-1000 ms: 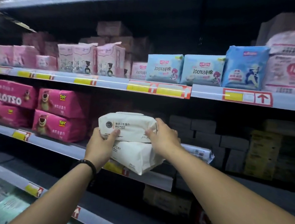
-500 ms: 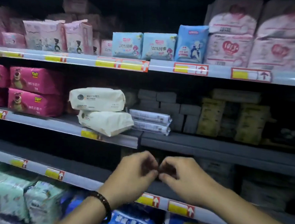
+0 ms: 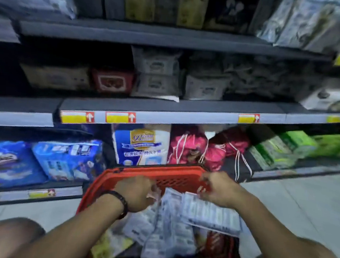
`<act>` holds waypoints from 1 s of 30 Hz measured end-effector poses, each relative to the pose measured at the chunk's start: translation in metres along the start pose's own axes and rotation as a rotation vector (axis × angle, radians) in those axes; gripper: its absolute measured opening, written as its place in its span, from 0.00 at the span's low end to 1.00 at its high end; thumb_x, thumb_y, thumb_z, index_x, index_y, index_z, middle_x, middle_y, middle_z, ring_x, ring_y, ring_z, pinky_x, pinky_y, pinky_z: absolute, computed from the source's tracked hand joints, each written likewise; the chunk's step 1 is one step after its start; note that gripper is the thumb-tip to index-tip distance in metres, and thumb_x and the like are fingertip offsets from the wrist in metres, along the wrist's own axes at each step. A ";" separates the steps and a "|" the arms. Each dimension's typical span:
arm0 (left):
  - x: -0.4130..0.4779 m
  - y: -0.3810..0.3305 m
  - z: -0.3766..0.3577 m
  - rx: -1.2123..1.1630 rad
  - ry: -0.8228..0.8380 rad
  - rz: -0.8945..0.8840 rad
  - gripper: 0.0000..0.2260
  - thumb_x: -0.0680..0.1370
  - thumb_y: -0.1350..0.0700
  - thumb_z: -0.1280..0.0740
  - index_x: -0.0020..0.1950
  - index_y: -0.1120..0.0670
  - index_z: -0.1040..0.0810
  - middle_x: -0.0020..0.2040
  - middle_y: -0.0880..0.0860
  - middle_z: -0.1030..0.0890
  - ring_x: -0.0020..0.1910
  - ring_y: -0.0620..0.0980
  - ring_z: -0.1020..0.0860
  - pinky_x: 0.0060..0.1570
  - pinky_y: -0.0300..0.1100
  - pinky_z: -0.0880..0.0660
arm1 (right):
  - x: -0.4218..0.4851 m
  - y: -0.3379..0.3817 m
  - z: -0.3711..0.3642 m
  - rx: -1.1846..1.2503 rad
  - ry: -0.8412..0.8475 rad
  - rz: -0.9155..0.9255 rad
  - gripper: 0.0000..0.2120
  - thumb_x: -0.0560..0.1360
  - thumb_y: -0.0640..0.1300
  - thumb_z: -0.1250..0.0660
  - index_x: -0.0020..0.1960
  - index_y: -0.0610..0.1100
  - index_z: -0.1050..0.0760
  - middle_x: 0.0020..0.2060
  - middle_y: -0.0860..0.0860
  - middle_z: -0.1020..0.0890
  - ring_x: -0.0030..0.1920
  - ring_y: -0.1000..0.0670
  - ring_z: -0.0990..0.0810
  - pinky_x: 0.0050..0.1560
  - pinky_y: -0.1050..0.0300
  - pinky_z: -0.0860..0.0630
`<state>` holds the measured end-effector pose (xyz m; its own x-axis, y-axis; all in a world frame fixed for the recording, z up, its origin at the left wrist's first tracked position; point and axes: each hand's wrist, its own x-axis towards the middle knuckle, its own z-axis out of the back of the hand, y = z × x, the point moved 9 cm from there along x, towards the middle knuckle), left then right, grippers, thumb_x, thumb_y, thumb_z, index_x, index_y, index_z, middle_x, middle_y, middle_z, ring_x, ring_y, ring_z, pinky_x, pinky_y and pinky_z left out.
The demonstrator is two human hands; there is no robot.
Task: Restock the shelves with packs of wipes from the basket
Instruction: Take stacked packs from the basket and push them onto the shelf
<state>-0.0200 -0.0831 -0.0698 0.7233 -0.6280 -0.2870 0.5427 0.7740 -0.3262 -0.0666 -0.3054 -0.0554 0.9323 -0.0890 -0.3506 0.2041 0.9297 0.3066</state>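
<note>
Hands (image 3: 136, 194) (image 3: 220, 192) over wipes packs (image 3: 209, 213), red basket (image 3: 132, 174)

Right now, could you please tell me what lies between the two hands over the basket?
In the head view, wipe packs stand between the left hand and right hand, with the mesh wall of the red basket behind them.

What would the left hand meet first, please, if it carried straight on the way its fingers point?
The left hand would most likely meet the white pack of wipes just ahead of it in the red basket; blur hides the gap.
</note>
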 end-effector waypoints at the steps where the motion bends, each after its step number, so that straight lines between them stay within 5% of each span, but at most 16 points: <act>1: 0.004 0.000 -0.011 0.042 0.026 -0.001 0.11 0.81 0.45 0.32 0.61 0.45 0.18 0.59 0.47 0.16 0.58 0.51 0.18 0.53 0.44 0.23 | 0.000 -0.004 -0.008 -0.037 0.043 0.002 0.33 0.70 0.56 0.19 0.71 0.47 0.23 0.60 0.49 0.15 0.61 0.48 0.17 0.62 0.56 0.22; 7: 0.025 -0.008 -0.032 0.052 0.061 -0.005 0.12 0.80 0.44 0.31 0.61 0.45 0.19 0.59 0.47 0.17 0.59 0.51 0.19 0.55 0.44 0.24 | -0.010 -0.014 -0.062 -0.388 0.332 -0.009 0.61 0.63 0.59 0.15 0.85 0.51 0.48 0.78 0.45 0.31 0.77 0.40 0.32 0.73 0.42 0.31; 9: 0.031 -0.009 -0.035 -0.041 0.062 0.006 0.11 0.80 0.44 0.31 0.60 0.46 0.19 0.56 0.47 0.15 0.57 0.50 0.18 0.54 0.44 0.22 | -0.009 -0.017 -0.069 -0.428 0.337 -0.020 0.58 0.63 0.57 0.15 0.83 0.49 0.44 0.72 0.45 0.24 0.71 0.40 0.24 0.66 0.45 0.24; 11: 0.035 -0.008 -0.036 -0.159 0.055 0.047 0.13 0.80 0.43 0.30 0.61 0.47 0.19 0.55 0.47 0.15 0.54 0.49 0.18 0.53 0.43 0.23 | -0.005 -0.017 -0.059 -0.367 0.256 -0.021 0.45 0.62 0.56 0.16 0.73 0.48 0.33 0.54 0.49 0.20 0.60 0.43 0.18 0.53 0.50 0.20; 13: 0.037 -0.008 -0.038 -0.277 0.054 0.095 0.15 0.81 0.39 0.32 0.61 0.48 0.20 0.54 0.49 0.15 0.50 0.48 0.18 0.50 0.42 0.22 | -0.001 -0.015 -0.041 -0.222 0.145 -0.034 0.34 0.60 0.56 0.17 0.61 0.50 0.28 0.47 0.53 0.21 0.52 0.45 0.18 0.45 0.53 0.22; 16: 0.027 -0.018 -0.040 -0.623 0.096 0.177 0.20 0.81 0.31 0.39 0.55 0.46 0.21 0.52 0.50 0.16 0.41 0.45 0.16 0.40 0.42 0.19 | 0.005 -0.010 -0.016 0.145 -0.014 -0.033 0.33 0.59 0.54 0.16 0.58 0.51 0.26 0.47 0.53 0.17 0.48 0.48 0.17 0.48 0.49 0.17; 19: 0.019 -0.030 -0.052 -1.086 0.217 0.281 0.30 0.76 0.25 0.43 0.68 0.43 0.25 0.62 0.55 0.17 0.53 0.58 0.12 0.54 0.56 0.15 | 0.011 -0.004 -0.009 0.595 -0.068 -0.040 0.31 0.58 0.51 0.14 0.57 0.50 0.22 0.48 0.54 0.12 0.48 0.52 0.12 0.55 0.48 0.16; 22: 0.020 -0.046 -0.041 -1.408 0.180 0.216 0.31 0.75 0.28 0.39 0.69 0.47 0.21 0.61 0.57 0.14 0.63 0.65 0.17 0.65 0.64 0.22 | 0.018 0.015 -0.014 0.795 -0.060 -0.004 0.27 0.59 0.50 0.14 0.55 0.48 0.19 0.46 0.55 0.10 0.47 0.53 0.11 0.57 0.47 0.16; 27: 0.021 -0.054 -0.028 -1.704 0.177 0.101 0.34 0.81 0.32 0.43 0.77 0.54 0.26 0.71 0.61 0.20 0.71 0.62 0.22 0.72 0.62 0.27 | 0.017 0.051 -0.028 1.110 0.004 0.029 0.18 0.71 0.36 0.19 0.59 0.42 0.17 0.46 0.50 0.10 0.47 0.50 0.10 0.50 0.55 0.15; 30: 0.018 -0.049 -0.021 -1.803 0.177 0.039 0.35 0.82 0.31 0.45 0.78 0.54 0.27 0.73 0.62 0.22 0.72 0.63 0.24 0.73 0.63 0.28 | 0.023 0.055 -0.037 1.276 0.015 -0.043 0.24 0.65 0.40 0.18 0.59 0.39 0.17 0.50 0.42 0.11 0.53 0.38 0.12 0.61 0.36 0.17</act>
<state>-0.0428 -0.1336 -0.0780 0.6087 -0.7068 -0.3605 -0.6368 -0.1640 -0.7534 -0.0451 -0.2430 -0.0796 0.9161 -0.0986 -0.3887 0.3825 -0.0761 0.9208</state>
